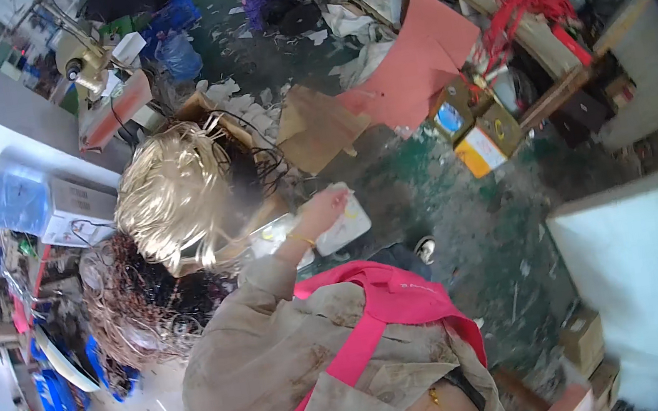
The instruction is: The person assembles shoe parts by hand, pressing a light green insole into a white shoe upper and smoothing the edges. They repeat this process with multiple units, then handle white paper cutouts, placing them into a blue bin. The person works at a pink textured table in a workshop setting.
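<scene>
My left hand (324, 209), with a yellow bangle at the wrist, reaches forward over a white flat, tray-like piece (344, 234). Its fingers are curled together near the far edge of that piece; what lies between them, if anything, is too blurred to make out. A second white piece (270, 235) with a yellow mark lies just left of my wrist, partly hidden by my arm. Close by on the left is a large bundle of shiny pale-gold strands (172, 195). Below it sits a tangled heap of brown strands (138, 312). My right hand does not show.
Brown cardboard (318, 129) and pink sheets (418, 62) lie ahead on the littered green floor. Small boxes (488, 141) stand by a wooden shelf with red strands (532, 4). A white panel (636, 263) is on the right; a sewing machine (87, 67) stands far left.
</scene>
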A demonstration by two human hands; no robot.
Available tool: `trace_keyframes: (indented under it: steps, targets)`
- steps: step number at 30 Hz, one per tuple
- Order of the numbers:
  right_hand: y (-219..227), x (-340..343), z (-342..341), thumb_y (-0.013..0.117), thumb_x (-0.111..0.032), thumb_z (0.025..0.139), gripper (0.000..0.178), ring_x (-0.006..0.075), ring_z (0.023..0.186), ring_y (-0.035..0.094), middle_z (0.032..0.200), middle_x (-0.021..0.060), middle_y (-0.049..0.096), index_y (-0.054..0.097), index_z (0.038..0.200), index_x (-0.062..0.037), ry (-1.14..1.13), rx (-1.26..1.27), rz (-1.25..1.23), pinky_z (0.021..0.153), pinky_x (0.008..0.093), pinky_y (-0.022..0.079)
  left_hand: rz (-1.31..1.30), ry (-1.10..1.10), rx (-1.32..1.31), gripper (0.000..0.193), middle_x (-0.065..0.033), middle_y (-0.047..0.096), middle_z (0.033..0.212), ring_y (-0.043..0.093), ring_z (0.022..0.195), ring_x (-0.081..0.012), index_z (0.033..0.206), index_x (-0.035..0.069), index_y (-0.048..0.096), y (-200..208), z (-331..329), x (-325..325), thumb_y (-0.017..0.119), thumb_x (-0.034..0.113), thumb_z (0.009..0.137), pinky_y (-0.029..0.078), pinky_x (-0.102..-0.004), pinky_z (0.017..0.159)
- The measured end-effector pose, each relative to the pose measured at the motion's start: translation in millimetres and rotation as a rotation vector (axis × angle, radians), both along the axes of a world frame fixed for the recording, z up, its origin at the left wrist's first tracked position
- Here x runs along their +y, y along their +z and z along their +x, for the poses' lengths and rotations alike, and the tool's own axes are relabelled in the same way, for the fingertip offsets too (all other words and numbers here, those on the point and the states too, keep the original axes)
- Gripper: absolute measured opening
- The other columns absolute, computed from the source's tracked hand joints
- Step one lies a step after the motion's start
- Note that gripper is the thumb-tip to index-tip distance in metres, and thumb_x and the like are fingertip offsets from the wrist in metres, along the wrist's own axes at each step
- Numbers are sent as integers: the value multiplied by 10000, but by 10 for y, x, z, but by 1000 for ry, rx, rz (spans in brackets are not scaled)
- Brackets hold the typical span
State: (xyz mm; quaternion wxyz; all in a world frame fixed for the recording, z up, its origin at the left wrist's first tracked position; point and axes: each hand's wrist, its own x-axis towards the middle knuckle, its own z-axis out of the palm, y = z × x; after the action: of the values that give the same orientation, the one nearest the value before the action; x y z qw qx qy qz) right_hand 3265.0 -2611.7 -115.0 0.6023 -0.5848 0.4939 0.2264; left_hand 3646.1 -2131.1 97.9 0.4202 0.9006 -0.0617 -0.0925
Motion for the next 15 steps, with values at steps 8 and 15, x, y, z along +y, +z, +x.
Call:
trace_keyframes:
  steps: [8, 15]
  targets:
    - [205, -1697, 3960, 473, -123, 724, 167, 155, 388, 377, 544, 28, 443, 456, 559, -103, 200, -166, 7, 338, 285, 286, -244, -196, 209, 327, -144, 592, 1054, 543, 997, -302, 1117, 87, 559, 92, 772, -1073, 524, 243, 831, 421, -358, 872]
    - [-38, -414, 9143, 547, -109, 831, 43, 149, 542, 556, 700, 46, 585, 582, 837, -84, 321, -458, 484, 477, 229, 457, 75, 192, 330, 368, -163, 596, 991, 556, 941, -321, 1099, 78, 560, -287, 1914, -482, 489, 329, 839, 438, -398, 815]
